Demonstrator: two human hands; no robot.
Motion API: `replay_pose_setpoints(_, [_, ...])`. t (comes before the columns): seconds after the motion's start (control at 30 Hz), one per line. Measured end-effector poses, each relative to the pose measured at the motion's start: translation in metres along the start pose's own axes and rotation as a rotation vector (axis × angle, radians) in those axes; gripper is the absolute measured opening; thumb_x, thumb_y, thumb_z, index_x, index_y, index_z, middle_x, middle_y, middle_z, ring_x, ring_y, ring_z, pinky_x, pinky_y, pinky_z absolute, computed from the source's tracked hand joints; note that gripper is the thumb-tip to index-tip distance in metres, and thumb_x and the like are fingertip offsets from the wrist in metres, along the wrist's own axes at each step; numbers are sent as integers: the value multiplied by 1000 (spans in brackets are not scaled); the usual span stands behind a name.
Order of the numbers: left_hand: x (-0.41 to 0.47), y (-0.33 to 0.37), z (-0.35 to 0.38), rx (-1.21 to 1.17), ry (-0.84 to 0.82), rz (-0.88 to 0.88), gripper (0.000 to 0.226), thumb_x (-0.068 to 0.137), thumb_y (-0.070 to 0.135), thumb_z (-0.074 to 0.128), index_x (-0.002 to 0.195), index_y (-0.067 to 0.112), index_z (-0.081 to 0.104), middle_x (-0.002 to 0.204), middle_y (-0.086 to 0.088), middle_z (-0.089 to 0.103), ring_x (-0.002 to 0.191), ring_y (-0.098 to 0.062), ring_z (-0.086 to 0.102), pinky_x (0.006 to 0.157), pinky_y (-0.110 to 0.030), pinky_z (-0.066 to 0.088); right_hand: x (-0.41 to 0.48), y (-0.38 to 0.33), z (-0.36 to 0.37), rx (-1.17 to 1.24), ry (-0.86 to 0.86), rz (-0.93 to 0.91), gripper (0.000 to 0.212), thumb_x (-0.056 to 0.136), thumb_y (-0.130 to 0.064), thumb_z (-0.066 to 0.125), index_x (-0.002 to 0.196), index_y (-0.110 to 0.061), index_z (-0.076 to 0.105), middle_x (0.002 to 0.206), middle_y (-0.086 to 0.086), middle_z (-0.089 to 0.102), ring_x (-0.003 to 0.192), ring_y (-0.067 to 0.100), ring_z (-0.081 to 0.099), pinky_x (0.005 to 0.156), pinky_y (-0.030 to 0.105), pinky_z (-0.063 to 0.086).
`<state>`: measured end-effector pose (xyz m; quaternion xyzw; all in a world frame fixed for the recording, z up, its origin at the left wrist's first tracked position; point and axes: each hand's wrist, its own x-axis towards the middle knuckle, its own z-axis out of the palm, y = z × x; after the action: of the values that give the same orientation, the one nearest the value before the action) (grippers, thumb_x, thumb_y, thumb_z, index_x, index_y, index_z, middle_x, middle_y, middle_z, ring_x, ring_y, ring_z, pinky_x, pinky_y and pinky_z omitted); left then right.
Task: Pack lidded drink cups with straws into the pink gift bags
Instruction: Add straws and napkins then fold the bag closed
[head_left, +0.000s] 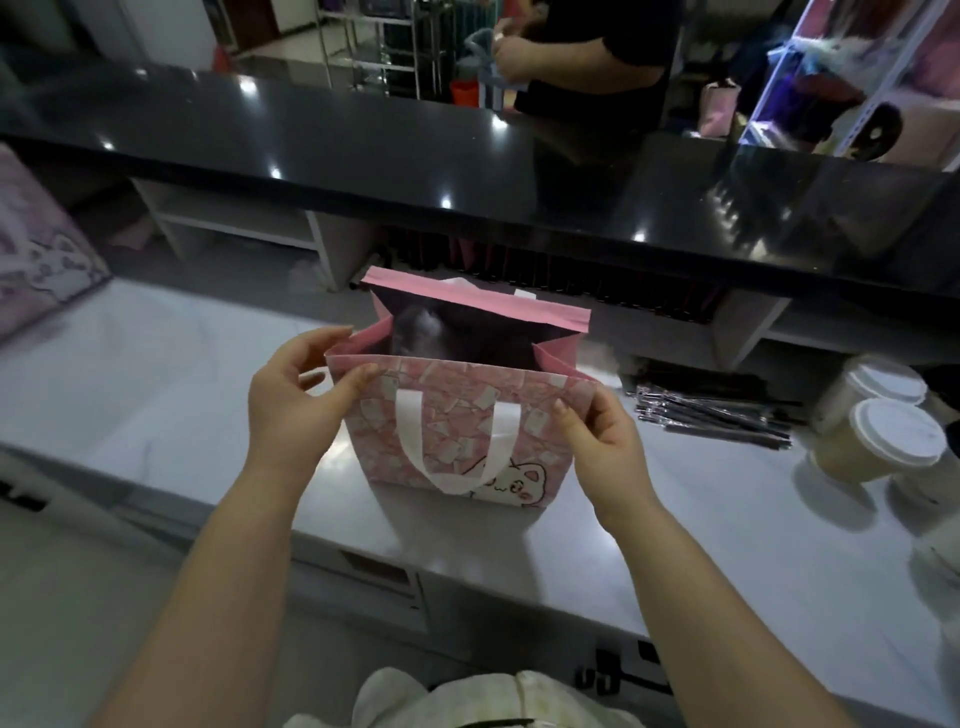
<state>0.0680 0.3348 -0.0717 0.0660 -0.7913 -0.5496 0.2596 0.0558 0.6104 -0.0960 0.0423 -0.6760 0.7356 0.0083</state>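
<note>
both hands pinch open pink gift bag, white handle, cartoon print.

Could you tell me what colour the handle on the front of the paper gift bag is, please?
White, against the pink patterned paper gift bag; its looped handle shows best in the head view.

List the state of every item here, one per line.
Bag: upright, mouth open, near rim held by both hands.
Left hand: pinches bag rim.
Right hand: pinches bag rim.
Cups: lidded, standing outside the bag.
Straws: wrapped, lying in a pile.
</note>
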Motion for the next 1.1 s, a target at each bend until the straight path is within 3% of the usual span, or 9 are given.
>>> replay_pose_setpoints(0.07, [-4, 7, -4, 101, 16, 74, 48, 74, 28, 84, 112, 47, 61, 107, 30, 64, 102, 2, 62, 87, -25, 50, 1, 0, -4, 9, 11, -20, 31, 93, -11, 62, 106, -38, 68, 102, -8, 73, 95, 11, 70, 70, 24, 57])
replay_pose_setpoints(0.17, [-6, 22, -1, 209, 31, 207, 48, 77, 24, 82, 118, 36, 61, 111, 30, 59, 105, 4, 56, 90, -24, 47, 5, -4, -12, -52, -14, -35, 33, 88, -20, 70, 116, -37, 65, 113, -8, 68, 105, 15, 66, 79, 39, 60])
replay_pose_setpoints(0.27, [-6, 43, 15, 308, 18, 395, 40, 80, 21, 78, 117, 19, 65, 111, 16, 60, 104, 8, 51, 95, -18, 43, 7, -12, -21, -133, -16, -76, 36, 81, -31, 74, 115, -38, 65, 116, -11, 66, 108, 17, 64, 87, 45, 57])
replay_pose_setpoints(0.4, [-8, 76, 52, 414, -84, 493, 34, 84, 20, 73, 117, 16, 66, 113, 4, 65, 108, -16, 59, 96, -34, 47, 10, -21, -38, -168, -3, -145, 30, 83, -26, 75, 109, -38, 67, 117, -12, 67, 112, 14, 62, 97, 44, 51])
replay_pose_setpoints(0.57, [-9, 106, 104, 498, -261, 475, 33, 87, 23, 68, 119, 18, 65, 118, 3, 64, 116, -19, 54, 101, -48, 40, 14, -28, -60, -210, 56, -199, 27, 87, -16, 71, 104, -37, 67, 111, -15, 68, 109, 8, 62, 97, 38, 50])
replay_pose_setpoints(0.77, [-39, 126, 173, 542, -376, 560, 28, 86, 23, 67, 112, 17, 69, 113, 1, 66, 111, -24, 56, 91, -41, 39, 25, -22, -97, -377, 100, -201, 30, 88, -6, 67, 105, -31, 65, 103, -20, 67, 103, 4, 61, 92, 30, 49])
replay_pose_setpoints(0.9, [-52, 132, 224, 640, -484, 585, 31, 87, 24, 60, 118, 20, 65, 116, 1, 63, 110, -25, 53, 89, -39, 35, 38, -17, -133, -502, 136, -167, 45, 83, -3, 64, 98, -44, 59, 99, -25, 65, 97, -4, 60, 81, 11, 46])
replay_pose_setpoints(1.0, [-56, 124, 262, 814, -532, 505, 35, 91, 28, 51, 126, 25, 53, 122, 3, 55, 116, -24, 45, 92, -37, 28, 44, -7, -164, -586, 175, -123, 40, 82, -2, 63, 107, -33, 62, 107, -21, 63, 104, -1, 57, 91, 21, 47])
replay_pose_setpoints(1.1, [-63, 104, 289, 910, -570, 417, 37, 89, 26, 52, 126, 24, 50, 124, 1, 53, 117, -26, 43, 94, -41, 29, 47, 6, -184, -625, 213, -98, 40, 83, -2, 64, 108, -33, 61, 110, -17, 63, 109, 7, 57, 96, 30, 46])
